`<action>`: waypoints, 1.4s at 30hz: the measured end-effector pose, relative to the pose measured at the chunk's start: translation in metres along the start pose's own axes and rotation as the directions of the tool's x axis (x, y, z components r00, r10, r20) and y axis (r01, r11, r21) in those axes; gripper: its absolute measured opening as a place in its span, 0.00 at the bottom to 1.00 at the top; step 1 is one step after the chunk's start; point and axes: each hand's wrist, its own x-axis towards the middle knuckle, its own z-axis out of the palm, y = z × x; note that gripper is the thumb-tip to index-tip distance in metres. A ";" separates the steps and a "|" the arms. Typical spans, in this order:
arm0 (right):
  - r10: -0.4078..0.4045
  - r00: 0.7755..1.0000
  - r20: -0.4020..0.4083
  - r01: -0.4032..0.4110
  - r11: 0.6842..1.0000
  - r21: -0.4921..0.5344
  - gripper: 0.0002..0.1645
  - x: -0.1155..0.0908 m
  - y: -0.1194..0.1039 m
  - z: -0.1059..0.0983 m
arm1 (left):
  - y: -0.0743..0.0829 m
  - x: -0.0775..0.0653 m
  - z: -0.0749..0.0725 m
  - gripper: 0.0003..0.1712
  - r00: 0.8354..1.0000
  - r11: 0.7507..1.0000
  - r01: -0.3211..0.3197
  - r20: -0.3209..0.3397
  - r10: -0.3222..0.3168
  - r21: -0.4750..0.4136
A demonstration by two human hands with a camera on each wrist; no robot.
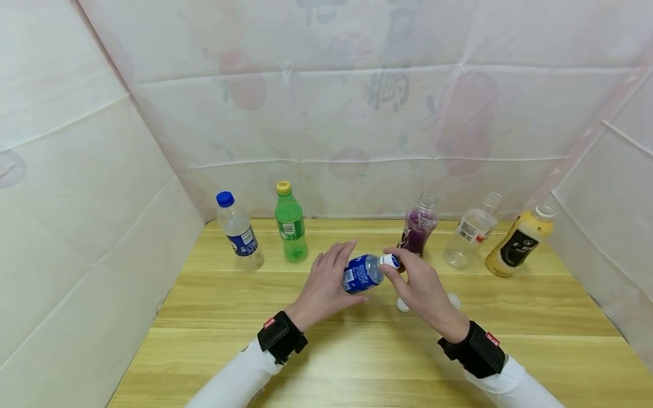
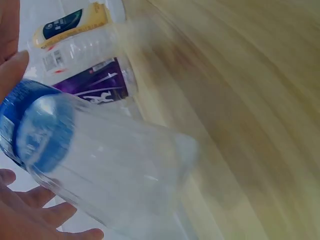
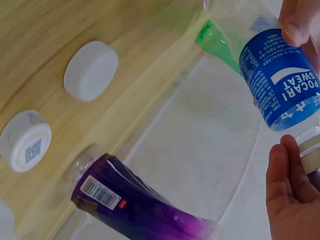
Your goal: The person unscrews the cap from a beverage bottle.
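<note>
Tilted sideways above the table is a clear plastic bottle [image 1: 360,274] with a blue Pocari Sweat label [image 3: 280,80]. My left hand [image 1: 326,280] holds it around the label, thumb on the near side and fingers on the far side. At the bottle's neck, the fingers and thumb of my right hand [image 1: 420,286] pinch its white cap [image 1: 389,260]. The bottle's clear lower part [image 2: 120,165] fills much of the left wrist view. Two loose white caps [image 3: 91,71] [image 3: 26,141] lie on the table near my right hand.
Along the back stand a blue-capped bottle [image 1: 240,232], a green bottle [image 1: 291,224] with a yellow cap, a capless purple-label bottle [image 1: 419,226], a capless clear bottle [image 1: 469,235] and a yellow bottle [image 1: 519,241]. White cloth walls [image 1: 326,124] enclose the wooden table [image 1: 357,362].
</note>
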 end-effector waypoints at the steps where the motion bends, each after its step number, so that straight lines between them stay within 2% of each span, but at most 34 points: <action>1: -0.004 1.000 0.000 0.004 1.000 0.003 0.23 0.000 0.001 -0.001 | -0.002 -0.001 0.000 0.72 1.000 1.000 0.006 0.008 -0.006 -0.003; 7: -0.010 1.000 0.002 0.010 1.000 0.011 0.24 -0.001 0.002 -0.008 | -0.011 -0.005 -0.002 0.76 0.996 0.998 0.058 0.069 -0.059 0.012; 12: -0.023 1.000 0.010 0.023 1.000 0.014 0.24 -0.003 0.002 -0.011 | -0.012 -0.007 -0.003 0.77 0.992 0.996 0.085 0.098 -0.083 -0.017; 20: -0.039 0.999 0.010 0.039 0.998 0.039 0.24 -0.004 0.000 -0.011 | -0.012 -0.009 -0.002 0.76 0.991 0.994 0.076 0.113 -0.066 -0.085; 24: -0.040 0.999 0.010 0.039 0.998 0.048 0.24 -0.004 0.000 -0.010 | -0.011 -0.010 -0.002 0.73 0.989 0.994 0.070 0.133 -0.059 -0.080; 27: -0.007 1.000 0.027 0.005 0.998 0.060 0.26 -0.002 0.000 -0.011 | -0.011 -0.012 -0.002 0.67 0.990 0.996 0.062 0.130 -0.052 -0.071; 30: 0.065 0.996 0.061 -0.070 0.994 0.085 0.30 -0.001 -0.002 -0.012 | -0.011 -0.013 -0.002 0.61 0.992 0.996 0.062 0.112 -0.055 -0.063; 35: 0.195 0.976 0.099 -0.205 0.973 0.108 0.34 0.003 -0.002 -0.012 | -0.011 -0.014 -0.001 0.56 0.994 0.996 0.067 0.090 -0.062 -0.053; 37: 0.221 0.971 0.086 -0.230 0.967 0.108 0.33 0.005 -0.003 -0.012 | -0.011 -0.014 0.000 0.55 0.995 0.997 0.065 0.084 -0.061 -0.046; 42: 0.226 0.974 0.023 -0.227 0.972 0.062 0.26 0.008 -0.006 -0.011 | -0.010 -0.015 0.001 0.55 0.995 0.998 0.064 0.073 -0.062 -0.030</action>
